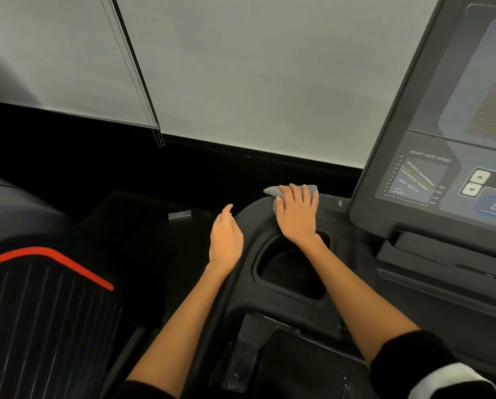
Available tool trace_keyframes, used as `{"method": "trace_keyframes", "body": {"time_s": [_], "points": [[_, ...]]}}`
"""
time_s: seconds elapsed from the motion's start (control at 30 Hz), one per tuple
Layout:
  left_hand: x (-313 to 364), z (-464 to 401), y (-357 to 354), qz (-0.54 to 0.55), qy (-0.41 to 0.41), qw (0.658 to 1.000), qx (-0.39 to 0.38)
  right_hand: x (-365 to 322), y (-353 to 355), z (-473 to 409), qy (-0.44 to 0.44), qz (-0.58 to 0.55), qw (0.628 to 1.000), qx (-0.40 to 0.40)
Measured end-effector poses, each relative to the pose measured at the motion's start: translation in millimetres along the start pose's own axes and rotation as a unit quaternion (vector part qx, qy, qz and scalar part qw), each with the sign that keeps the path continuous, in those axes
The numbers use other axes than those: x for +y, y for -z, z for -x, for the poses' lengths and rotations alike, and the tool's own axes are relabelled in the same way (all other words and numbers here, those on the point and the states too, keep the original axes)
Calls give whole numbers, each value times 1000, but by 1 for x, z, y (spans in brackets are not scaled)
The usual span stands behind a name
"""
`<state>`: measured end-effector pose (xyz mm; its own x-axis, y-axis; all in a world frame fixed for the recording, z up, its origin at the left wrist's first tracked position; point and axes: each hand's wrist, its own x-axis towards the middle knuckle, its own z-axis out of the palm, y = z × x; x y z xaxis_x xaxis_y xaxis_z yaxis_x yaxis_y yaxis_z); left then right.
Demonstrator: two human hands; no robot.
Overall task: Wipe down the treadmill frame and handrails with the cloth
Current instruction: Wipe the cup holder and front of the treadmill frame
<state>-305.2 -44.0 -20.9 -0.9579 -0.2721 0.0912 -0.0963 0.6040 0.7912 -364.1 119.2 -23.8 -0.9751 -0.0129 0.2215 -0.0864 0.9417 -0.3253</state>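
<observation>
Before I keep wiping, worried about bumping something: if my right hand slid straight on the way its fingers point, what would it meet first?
Probably nothing soon: the right hand on the grey cloth points past the black treadmill frame's edge toward the wall; depth unclear.

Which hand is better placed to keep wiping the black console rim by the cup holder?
Right. The right hand already presses the grey cloth flat on the black plastic console rim; the left hand is empty at the rim's outer edge.

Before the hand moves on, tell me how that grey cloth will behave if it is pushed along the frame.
The grey cloth looks soft and floppy: it bunches to a limp point past the right hand pressing it. It probably drags and folds rather than slides stiffly. It seems light, draping over the treadmill frame.
</observation>
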Motion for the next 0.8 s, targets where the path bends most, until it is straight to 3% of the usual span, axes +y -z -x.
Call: {"method": "trace_keyframes", "body": {"time_s": [0.1, 0.23, 0.4, 0.5, 0.57, 0.67, 0.8], "points": [[2, 3, 3, 63, -14, 998, 14, -28, -5, 6, -7, -20, 999, -27], [4, 3, 6, 116, -19, 992, 50, -63, -14, 34, 111, -39, 992, -48], [1, 2, 8, 157, -1, 982, 103, -70, -9, 71, 223, -17, 966, -132], [-1, 1, 8, 169, 8, 978, 126, -74, -5, 98, 207, -8, 970, -126], [-1, 1, 8, 180, 12, 976, 124, -81, -9, 116, 169, 52, 981, -81], [0, 1, 8, 180, 6, 978, 109, -92, -7, 129, 109, 142, 980, -81], [2, 2, 8, 185, 3, 978, 94, -96, 2, 125, 102, 212, 970, -60]]}}
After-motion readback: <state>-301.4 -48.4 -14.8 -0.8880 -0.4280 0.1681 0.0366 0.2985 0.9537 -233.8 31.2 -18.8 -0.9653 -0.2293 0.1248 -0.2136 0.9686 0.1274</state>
